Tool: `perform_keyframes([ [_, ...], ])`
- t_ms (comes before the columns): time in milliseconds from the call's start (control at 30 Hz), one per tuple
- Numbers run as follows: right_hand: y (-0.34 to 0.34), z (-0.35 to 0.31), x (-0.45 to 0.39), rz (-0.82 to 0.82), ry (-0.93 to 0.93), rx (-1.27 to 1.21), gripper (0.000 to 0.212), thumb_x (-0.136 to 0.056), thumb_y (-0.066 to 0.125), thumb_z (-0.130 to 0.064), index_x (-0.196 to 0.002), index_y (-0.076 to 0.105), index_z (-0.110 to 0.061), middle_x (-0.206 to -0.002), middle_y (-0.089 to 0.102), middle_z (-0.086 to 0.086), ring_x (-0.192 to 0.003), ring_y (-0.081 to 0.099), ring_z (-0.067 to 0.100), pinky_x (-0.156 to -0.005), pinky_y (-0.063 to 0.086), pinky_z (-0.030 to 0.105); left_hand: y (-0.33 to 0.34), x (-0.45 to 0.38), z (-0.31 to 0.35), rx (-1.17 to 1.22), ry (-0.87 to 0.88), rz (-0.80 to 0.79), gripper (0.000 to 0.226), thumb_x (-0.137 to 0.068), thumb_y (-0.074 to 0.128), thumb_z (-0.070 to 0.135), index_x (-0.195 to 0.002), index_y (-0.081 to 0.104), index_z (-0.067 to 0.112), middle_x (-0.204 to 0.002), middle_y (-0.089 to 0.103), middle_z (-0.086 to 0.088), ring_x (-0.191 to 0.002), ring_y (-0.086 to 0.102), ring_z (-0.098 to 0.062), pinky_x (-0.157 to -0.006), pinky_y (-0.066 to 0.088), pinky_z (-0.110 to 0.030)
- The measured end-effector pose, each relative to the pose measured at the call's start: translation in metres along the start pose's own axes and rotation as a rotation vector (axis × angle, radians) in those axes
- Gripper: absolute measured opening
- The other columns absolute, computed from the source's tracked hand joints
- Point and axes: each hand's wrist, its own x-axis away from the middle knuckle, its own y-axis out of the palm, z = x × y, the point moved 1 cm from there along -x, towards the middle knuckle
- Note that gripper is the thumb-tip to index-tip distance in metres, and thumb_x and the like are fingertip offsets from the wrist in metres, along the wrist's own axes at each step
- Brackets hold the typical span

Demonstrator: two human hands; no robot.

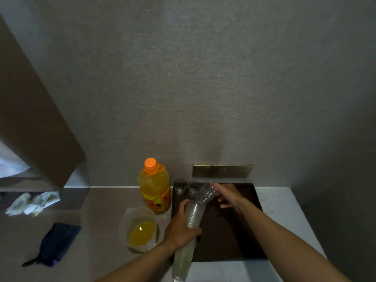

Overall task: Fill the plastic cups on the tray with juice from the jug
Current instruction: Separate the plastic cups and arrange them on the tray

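Here, left hand (181, 226) grips cup stack (194, 215) above tray (227, 237).

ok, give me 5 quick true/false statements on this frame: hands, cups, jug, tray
1. The left hand grips a stack of clear cups. True.
2. The right hand is pouring juice from the jug. False: the jug stands on the counter left of the tray, and the right hand holds a single clear cup.
3. The bottle has its orange cap on. True.
4. Cups already stand at the tray's far left corner. True: two are there.
5. The jug is full to the brim. False: only a shallow pool of juice lies at its bottom.
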Motion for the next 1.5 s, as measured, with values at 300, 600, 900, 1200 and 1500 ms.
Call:
perform_keyframes([
  [300, 0.004, 0.033, -0.038, 0.263, -0.14, 0.29, 0.062, -0.079, 0.084, -0.046, -0.128, 0.056, -0.023, -0.119, 0.066, 0.0, -0.111, 0.065, 0.023, -0.095, 0.055, 0.045, 0.0, -0.008, -0.006, 0.029, -0.033, 0.007, 0.104, -0.06, 0.083, 0.043, -0.143, 0.02, 0.05, -0.125, 0.058, 0.013, -0.101, 0.063, -0.007, -0.084, 0.057, -0.031],
  [600, 0.021, 0.045, -0.067, 0.335, -0.031, 0.382, 0.072, -0.083, 0.08, -0.045, -0.142, 0.046, -0.022, -0.138, 0.06, 0.012, -0.125, 0.059, 0.034, -0.1, 0.05, 0.043, 0.005, -0.022, -0.012, 0.012, -0.079, 0.016, 0.103, -0.058, 0.082, 0.048, -0.139, 0.018, 0.055, -0.124, 0.059, 0.016, -0.102, 0.064, -0.008, -0.088, 0.056, -0.037],
  [900, 0.023, 0.047, -0.092, 0.325, 0.007, 0.331, 0.074, -0.086, 0.077, -0.04, -0.146, 0.041, -0.017, -0.14, 0.056, 0.018, -0.126, 0.057, 0.04, -0.101, 0.049, 0.045, 0.008, -0.034, -0.014, -0.024, -0.106, 0.008, 0.104, -0.058, 0.08, 0.05, -0.142, 0.018, 0.053, -0.125, 0.06, 0.015, -0.101, 0.065, -0.011, -0.087, 0.056, -0.035],
  [1200, 0.018, 0.043, -0.092, 0.291, 0.019, 0.34, 0.076, -0.087, 0.076, -0.045, -0.147, 0.039, -0.018, -0.141, 0.058, 0.015, -0.128, 0.056, 0.037, -0.1, 0.046, 0.043, 0.011, -0.044, -0.01, -0.025, -0.112, -0.001, 0.103, -0.057, 0.081, 0.051, -0.137, 0.015, 0.058, -0.125, 0.06, 0.014, -0.103, 0.065, -0.011, -0.088, 0.055, -0.032],
  [1500, 0.007, 0.046, -0.075, 0.287, 0.058, 0.308, 0.099, -0.08, 0.082, -0.051, -0.153, 0.024, -0.017, -0.143, 0.056, 0.019, -0.13, 0.055, 0.04, -0.102, 0.046, 0.046, 0.009, -0.042, -0.007, -0.038, -0.106, -0.002, 0.107, -0.058, 0.082, 0.051, -0.14, 0.014, 0.057, -0.127, 0.058, 0.015, -0.105, 0.063, -0.01, -0.089, 0.055, -0.034],
])
